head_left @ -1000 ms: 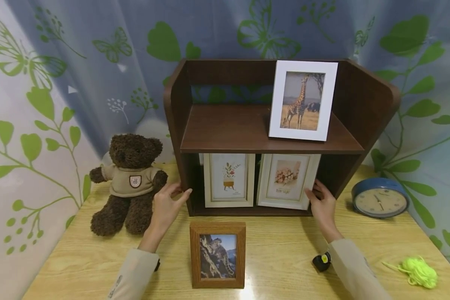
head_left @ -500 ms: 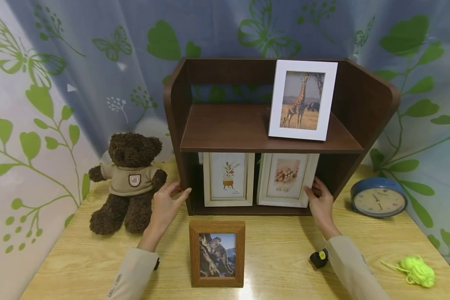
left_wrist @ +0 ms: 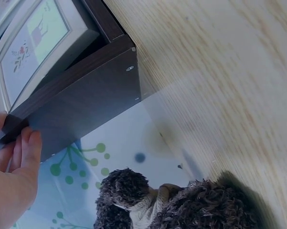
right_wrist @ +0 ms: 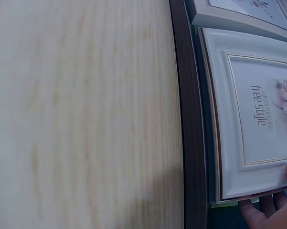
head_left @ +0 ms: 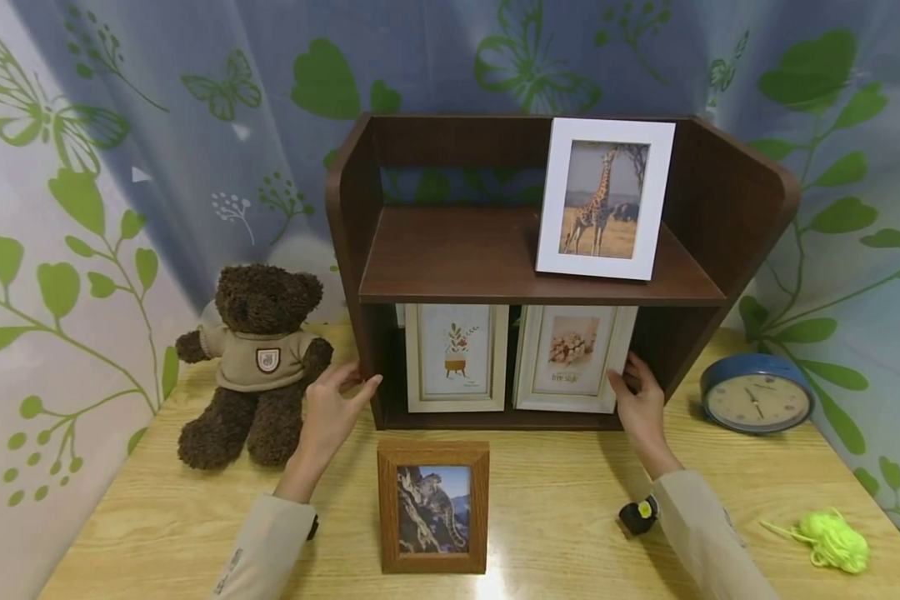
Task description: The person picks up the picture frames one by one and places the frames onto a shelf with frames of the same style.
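Observation:
My left hand (head_left: 335,408) grips the front edge of the left side panel of a dark brown two-tier shelf (head_left: 450,254). The left wrist view puts its fingers (left_wrist: 32,148) along the panel's outer face. At the lower right opening, my right hand (head_left: 641,408) pinches the right edge of a cream picture frame (head_left: 525,367) with a pink bouquet print. The thumb lies on its front and the other fingers reach behind. Beside it on the lower tier leans another cream frame (head_left: 414,367) with a potted-plant print. A white giraffe frame (head_left: 555,200) stands on the upper tier.
A brown teddy bear (head_left: 266,362) sits left of the shelf. In front stands a wooden frame (head_left: 390,508) with a snow leopard picture. A blue clock (head_left: 757,396) and a ball of neon yarn (head_left: 832,542) lie to the right on the wooden table (head_left: 555,492).
The bouquet frame has shifted slightly back and straightened under my right hand, its lower right corner rising a little in view. My left hand stays at the side panel.

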Tool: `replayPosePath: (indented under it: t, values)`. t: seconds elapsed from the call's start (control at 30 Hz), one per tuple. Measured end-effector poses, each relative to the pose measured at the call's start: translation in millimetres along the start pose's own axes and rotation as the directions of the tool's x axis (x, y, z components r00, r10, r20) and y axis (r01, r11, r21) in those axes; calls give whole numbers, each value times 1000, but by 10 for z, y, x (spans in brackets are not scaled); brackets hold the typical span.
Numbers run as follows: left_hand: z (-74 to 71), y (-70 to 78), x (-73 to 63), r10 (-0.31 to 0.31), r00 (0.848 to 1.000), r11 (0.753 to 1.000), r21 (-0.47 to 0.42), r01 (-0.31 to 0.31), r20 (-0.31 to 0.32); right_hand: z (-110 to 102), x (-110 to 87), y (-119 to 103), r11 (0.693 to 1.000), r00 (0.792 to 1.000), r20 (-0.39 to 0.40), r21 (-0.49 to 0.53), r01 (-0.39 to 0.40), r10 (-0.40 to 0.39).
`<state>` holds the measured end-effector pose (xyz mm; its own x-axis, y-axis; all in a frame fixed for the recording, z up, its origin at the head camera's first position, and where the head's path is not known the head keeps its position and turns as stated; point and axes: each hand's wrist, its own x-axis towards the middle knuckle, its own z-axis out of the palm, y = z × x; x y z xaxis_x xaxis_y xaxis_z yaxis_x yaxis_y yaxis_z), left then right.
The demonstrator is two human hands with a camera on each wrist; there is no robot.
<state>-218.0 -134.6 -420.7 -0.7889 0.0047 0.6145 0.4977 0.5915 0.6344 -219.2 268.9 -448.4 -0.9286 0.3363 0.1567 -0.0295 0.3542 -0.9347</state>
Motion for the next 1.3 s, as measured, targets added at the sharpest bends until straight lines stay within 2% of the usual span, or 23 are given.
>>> replayPosePath:
  t: [0.67, 0.9, 1.13, 1.3]
  values:
    - [5, -19, 11, -14, 1000, 1000, -3, 14, -4, -2, -3, -39, 999, 999, 4, 16, -52, 52]
    - [18, -26, -6, -24, 1000, 1000, 7, 24, -7, -15, -86, -51, 998, 998, 1, -12, -57, 57]
    - [18, -40, 3, -10, 1000, 1000, -3, 10, 2, -48, -226, -94, 1000, 1000, -13, -15, -23, 23]
    - [23, -39, 7, -15, 1000, 1000, -9, 15, 6, -104, -314, -131, 997, 999, 2, -64, -32, 32]
